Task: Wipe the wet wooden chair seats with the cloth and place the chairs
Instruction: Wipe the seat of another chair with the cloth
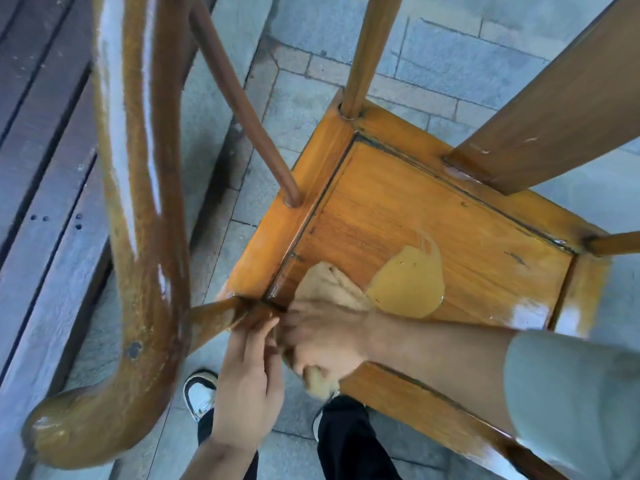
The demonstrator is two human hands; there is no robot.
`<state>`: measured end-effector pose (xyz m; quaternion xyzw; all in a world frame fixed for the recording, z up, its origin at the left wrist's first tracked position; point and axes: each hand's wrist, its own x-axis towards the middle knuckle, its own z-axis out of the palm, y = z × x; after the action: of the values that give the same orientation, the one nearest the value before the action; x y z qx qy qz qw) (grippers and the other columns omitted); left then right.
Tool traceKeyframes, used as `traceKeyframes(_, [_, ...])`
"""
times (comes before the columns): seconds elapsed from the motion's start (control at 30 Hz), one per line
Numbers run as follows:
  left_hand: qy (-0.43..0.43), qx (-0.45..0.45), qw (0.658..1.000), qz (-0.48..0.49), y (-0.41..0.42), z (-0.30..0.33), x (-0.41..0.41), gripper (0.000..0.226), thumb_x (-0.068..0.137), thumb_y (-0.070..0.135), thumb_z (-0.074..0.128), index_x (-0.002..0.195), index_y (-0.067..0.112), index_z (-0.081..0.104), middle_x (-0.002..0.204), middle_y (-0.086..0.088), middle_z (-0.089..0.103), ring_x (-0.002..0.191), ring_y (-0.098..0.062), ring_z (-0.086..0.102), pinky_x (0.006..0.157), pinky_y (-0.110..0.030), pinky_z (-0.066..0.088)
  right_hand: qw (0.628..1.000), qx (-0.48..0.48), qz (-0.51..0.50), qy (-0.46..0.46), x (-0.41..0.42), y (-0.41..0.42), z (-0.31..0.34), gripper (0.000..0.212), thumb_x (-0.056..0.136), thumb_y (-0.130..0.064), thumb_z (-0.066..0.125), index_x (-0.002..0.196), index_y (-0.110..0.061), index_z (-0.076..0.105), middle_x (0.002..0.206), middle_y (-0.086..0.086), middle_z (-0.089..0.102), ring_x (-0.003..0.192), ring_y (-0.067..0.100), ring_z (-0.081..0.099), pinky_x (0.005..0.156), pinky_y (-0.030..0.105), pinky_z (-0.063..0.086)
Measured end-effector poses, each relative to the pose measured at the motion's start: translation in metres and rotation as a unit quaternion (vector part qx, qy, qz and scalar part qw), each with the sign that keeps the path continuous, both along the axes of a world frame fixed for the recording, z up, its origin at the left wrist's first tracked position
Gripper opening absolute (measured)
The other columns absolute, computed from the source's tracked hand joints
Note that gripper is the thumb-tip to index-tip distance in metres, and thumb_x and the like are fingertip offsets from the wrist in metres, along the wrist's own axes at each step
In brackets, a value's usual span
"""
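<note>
Curved armrest loomed closest. Right hand clutched the tan cloth at the seat corner; left hand pinched its edge. Wiping underway; next sweep should reach the puddle.

grey stone-paved floor carries the wooden chair, whose seat fills the view from centre toward 3 o'clock. dark wooden planks border the floor at 9 o'clock. two shoes stand at 6 o'clock.
</note>
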<state>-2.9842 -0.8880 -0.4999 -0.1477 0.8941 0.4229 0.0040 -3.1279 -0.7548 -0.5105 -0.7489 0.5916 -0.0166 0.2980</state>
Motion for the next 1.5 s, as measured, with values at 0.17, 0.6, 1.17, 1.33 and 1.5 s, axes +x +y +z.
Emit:
traceKeyframes(0.17, [0.009,-0.003,1.0,0.007,0.015,-0.008,-0.017,0.044,0.105,0.031,0.035,0.143,0.012,0.042,0.147,-0.006,0.043,0.14,-0.021,0.038,0.114,-0.015,0.024,0.974,-0.055,-0.176,0.133,-0.093,-0.026,0.007,0.032,0.066,-0.035,0.069,0.095,-0.048,0.073,0.088,-0.018,0.056,0.078,0.004,0.04,0.063,0.024,0.034])
traceKeyframes(0.6, [-0.077,-0.211,0.967,-0.121,0.024,-0.035,-0.066,0.053,0.094,0.01,0.054,0.144,-0.004,0.044,0.155,-0.021,0.037,0.147,-0.038,0.031,0.116,-0.053,0.036,0.79,-0.051,-0.611,0.028,-0.148,0.092,-0.022,0.051,0.087,-0.013,0.06,0.12,-0.05,0.066,0.129,-0.019,0.05,0.115,0.022,0.037,0.087,0.041,0.023])
traceKeyframes(1.17, [-0.06,-0.131,0.987,-0.072,0.009,-0.016,-0.087,0.05,0.078,-0.025,0.047,0.12,-0.005,0.065,0.128,-0.016,0.059,0.122,-0.033,0.057,0.11,-0.029,0.036,0.838,-0.039,-0.541,-0.052,0.043,0.056,-0.021,0.037,0.088,-0.026,0.058,0.12,-0.041,0.067,0.121,-0.014,0.048,0.108,0.024,0.036,0.09,0.045,0.037])
traceKeyframes(1.33, [-0.05,-0.128,0.99,-0.043,0.014,-0.018,-0.093,0.04,0.085,-0.016,0.051,0.122,-0.005,0.062,0.124,-0.018,0.059,0.116,-0.035,0.057,0.106,-0.034,0.039,0.821,-0.038,-0.57,-0.005,-0.032,0.038,-0.018,0.052,0.083,-0.016,0.068,0.127,-0.044,0.062,0.125,-0.006,0.047,0.111,0.028,0.034,0.089,0.044,0.032])
traceKeyframes(1.5, [-0.089,-0.198,0.968,-0.125,0.017,-0.024,-0.089,0.051,0.082,-0.008,0.062,0.133,-0.004,0.057,0.134,-0.021,0.056,0.123,-0.04,0.05,0.109,-0.048,0.042,0.738,0.007,-0.669,0.082,-0.12,0.101,-0.017,0.05,0.091,-0.027,0.056,0.132,-0.056,0.055,0.124,-0.007,0.05,0.112,0.027,0.037,0.084,0.042,0.028])
